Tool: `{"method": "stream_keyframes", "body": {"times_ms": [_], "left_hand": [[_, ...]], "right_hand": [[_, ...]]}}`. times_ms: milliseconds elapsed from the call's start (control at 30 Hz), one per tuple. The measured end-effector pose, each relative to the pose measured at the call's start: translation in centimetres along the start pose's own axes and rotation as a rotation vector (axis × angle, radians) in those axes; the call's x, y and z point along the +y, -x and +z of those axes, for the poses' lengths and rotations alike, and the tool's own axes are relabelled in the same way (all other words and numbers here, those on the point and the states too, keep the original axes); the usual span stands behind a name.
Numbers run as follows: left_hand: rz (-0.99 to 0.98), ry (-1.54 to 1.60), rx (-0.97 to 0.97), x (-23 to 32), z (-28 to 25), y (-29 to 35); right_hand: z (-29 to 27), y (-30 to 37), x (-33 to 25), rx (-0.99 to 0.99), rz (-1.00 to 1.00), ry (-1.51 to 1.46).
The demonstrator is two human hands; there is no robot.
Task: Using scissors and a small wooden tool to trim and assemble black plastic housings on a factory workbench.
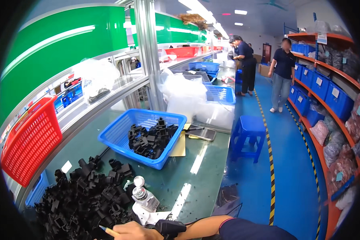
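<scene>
My right hand (133, 231) is at the lower edge, its fingers closed round a thin yellow stick-like tool (109, 231) with a dark pointed tip. Whether it is a pencil or a small blade, I cannot tell. A black device (170, 228) is strapped to that wrist. Just left of the hand spreads a large heap of small black plastic parts (84, 196). A clear bottle with a metal top (148, 199) stands beyond the hand, by a white sheet (152, 216). Farther off, a blue basket (158, 163) holds more black parts (152, 140). My left hand is not in view.
A red basket (32, 140) hangs tilted at the left. Behind the blue basket lie a phone-like device (202, 133) and clear plastic bags (184, 92). A blue stool (250, 128) stands right of the bench. Two people are in the aisle beside orange shelving (324, 100).
</scene>
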State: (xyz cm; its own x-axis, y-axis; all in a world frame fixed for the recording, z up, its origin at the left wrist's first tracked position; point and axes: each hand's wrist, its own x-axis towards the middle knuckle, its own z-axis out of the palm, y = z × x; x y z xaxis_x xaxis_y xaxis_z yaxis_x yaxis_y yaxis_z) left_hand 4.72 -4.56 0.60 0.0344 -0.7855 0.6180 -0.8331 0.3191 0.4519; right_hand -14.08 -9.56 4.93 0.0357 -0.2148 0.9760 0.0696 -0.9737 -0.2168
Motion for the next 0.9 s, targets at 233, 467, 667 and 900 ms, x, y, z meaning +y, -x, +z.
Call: {"method": "stream_keyframes", "body": {"times_ms": [233,467,667,900], "left_hand": [[-0.649,0.858,-0.096,1.7,0.2,0.8],[-1.020,1.558,-0.146,-1.0,1.3,2.9],[-0.978,1.704,-0.166,-2.4,0.8,4.2],[-1.100,1.638,0.088,-1.4,1.2,3.3]], "right_hand": [[1.5,2.2,1.6,-0.060,0.307,-0.124],[2.2,2.7,0.0,-0.248,0.436,-0.202],[2.5,3.3,0.8,-0.263,0.397,-0.123],[2.0,3.7,1.8,-0.137,0.485,-0.250]]}}
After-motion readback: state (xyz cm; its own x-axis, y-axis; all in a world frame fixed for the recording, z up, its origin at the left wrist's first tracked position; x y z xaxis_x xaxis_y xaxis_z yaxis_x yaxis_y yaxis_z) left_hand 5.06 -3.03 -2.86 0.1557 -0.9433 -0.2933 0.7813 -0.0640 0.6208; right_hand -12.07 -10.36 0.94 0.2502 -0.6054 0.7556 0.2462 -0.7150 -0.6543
